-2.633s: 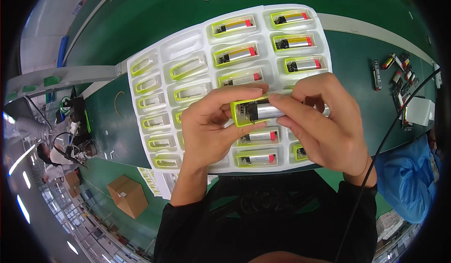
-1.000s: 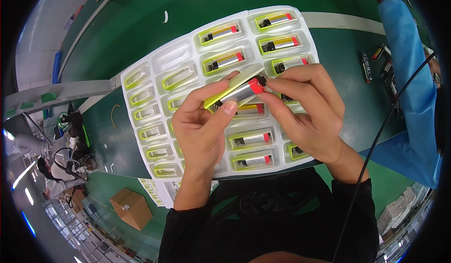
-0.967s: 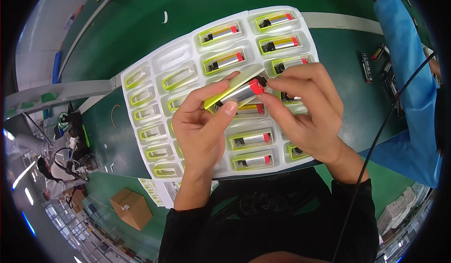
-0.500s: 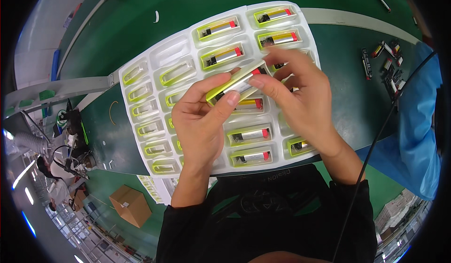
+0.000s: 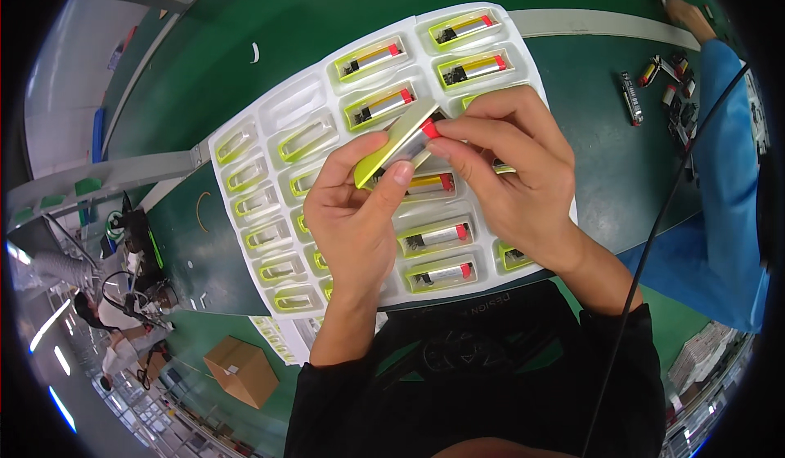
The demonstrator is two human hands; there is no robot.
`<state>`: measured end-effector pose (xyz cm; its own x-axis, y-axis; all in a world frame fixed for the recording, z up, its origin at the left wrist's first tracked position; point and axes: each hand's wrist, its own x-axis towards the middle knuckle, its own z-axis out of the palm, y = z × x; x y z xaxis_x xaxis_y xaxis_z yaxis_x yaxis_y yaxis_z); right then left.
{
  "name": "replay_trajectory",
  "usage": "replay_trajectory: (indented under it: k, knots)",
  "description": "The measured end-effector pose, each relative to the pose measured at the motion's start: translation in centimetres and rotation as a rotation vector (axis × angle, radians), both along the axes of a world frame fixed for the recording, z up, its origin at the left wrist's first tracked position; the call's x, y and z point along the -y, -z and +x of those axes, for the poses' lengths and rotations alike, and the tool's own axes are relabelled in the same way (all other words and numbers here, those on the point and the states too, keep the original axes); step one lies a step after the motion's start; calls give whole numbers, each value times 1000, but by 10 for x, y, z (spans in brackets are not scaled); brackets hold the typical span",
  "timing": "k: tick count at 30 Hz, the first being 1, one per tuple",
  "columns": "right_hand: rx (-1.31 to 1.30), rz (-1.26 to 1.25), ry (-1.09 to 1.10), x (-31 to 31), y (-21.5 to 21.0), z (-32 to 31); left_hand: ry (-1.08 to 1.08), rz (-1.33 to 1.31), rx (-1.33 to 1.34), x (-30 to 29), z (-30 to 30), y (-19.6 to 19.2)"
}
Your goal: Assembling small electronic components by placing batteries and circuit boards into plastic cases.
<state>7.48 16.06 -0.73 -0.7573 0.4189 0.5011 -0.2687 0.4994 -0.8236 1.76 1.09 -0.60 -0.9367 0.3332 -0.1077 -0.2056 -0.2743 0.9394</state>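
I note a white moulded plastic tray (image 5: 294,102) spanning mid-frame, some compartments hidden behind both hands. At centre, the left hand (image 5: 352,213) is clamped on a tilted pale casing with a lime-green end (image 5: 399,141), its underside out of my sight. Inside sits a silver cell with a red end (image 5: 430,129), partly covered. The right hand (image 5: 523,163) pinches that red end between thumb and forefinger. At right, a co-worker's blue sleeve (image 5: 728,114) is cut off by the dark rim.
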Motion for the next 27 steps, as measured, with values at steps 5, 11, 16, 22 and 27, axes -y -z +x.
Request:
replay_trajectory:
  k: [5, 11, 16, 22, 27]
  knots:
    - [32, -163, -38, -5, 6, -8, 48, -46, -40, 3, 0, 0]
    - [-42, -107, -51, -4, 4, -2, 55, -3, -83, 2, 3, -2]
    - [209, -443, -109, -9, 0, -8, 137, -110, -107, 1, 0, -4]
    - [281, -391, -60, -14, 8, -7, 179, -232, -117, -3, 1, -4]
    - [456, -373, -325, -30, -7, -6, 200, -203, -25, 4, 1, -11]
